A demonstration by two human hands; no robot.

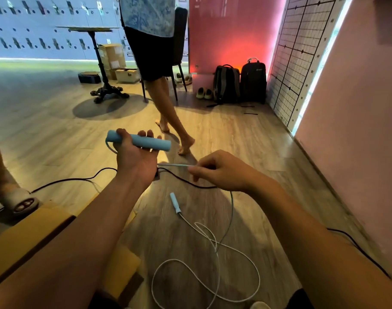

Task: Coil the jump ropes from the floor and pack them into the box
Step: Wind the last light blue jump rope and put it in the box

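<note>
Fingers of the left hand are curled round one blue handle; the cord is pinched by the right hand close by. Second handle and most cord lie loose on the floor — coiling judged barely begun. Next: slack to be drawn up and wound in even loops, then packed into the box at lower left.

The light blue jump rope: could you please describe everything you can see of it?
The jump rope is light blue, with a thin pale cord. The left hand grips one foam-looking cylindrical handle, roughly level; the right hand pinches the cord, taut between them. From there the cord drops into loose, uncoiled loops on the wooden floor, ending at the second handle, which lies free.
</note>
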